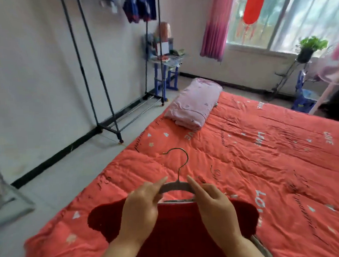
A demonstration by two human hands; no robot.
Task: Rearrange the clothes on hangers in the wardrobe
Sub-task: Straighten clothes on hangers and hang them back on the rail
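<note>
**Over the bed (267, 161), a hanger (175, 186) held in both hands**

Above the red quilt, the grey hanger, brass hook pointing away, carries a dark red garment (182, 233). The left hand (140, 210) and right hand (216, 205) each pinch one shoulder of it, forefingers straight, probably to seat the neckline. Across the floor, the clothes rack (101, 73) holds a blue patterned garment (139, 6) at its top.

Coral-red quilt (246, 153) with white hearts and scribbly black lettering, dark red garment (181, 227) on a grey hanger (175, 186) with gold hook, pale pink folded blanket (195, 102), pink curtain (216, 20).
</note>
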